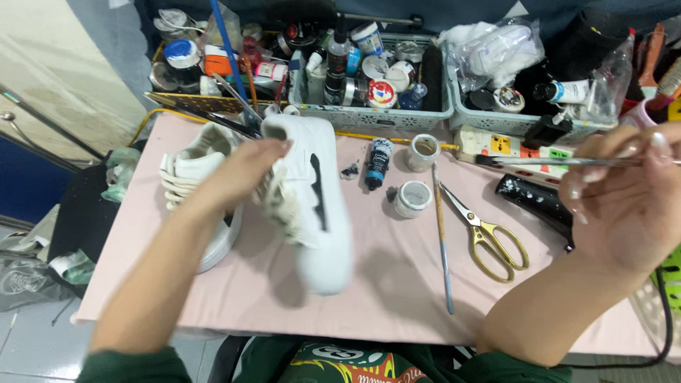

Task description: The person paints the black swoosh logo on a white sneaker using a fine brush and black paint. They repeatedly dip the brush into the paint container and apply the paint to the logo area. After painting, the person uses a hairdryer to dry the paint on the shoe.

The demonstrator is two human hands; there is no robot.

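So on the tabletop point(397, 284): one sneaker point(312, 206) sits left of centre under the left hand point(245, 170), with a second sneaker point(195, 184) further left behind it. Right of them there's a paint bottle point(378, 163), then two little jars point(418, 177), a brush point(443, 234), then scissors point(489, 237). Two baskets point(440, 113) of supplies line the back edge. The right hand point(628, 206) is far right.

Gold-handled scissors point(489, 237) lie toward the right edge of the pink surface point(397, 284), beside a long spare paintbrush point(443, 234). Two small open jars point(418, 174) and a dark paint bottle point(377, 163) sit near the far edge, where grey baskets point(369, 113) hold crowded paint pots. A second white shoe point(191, 177) rests at the left.
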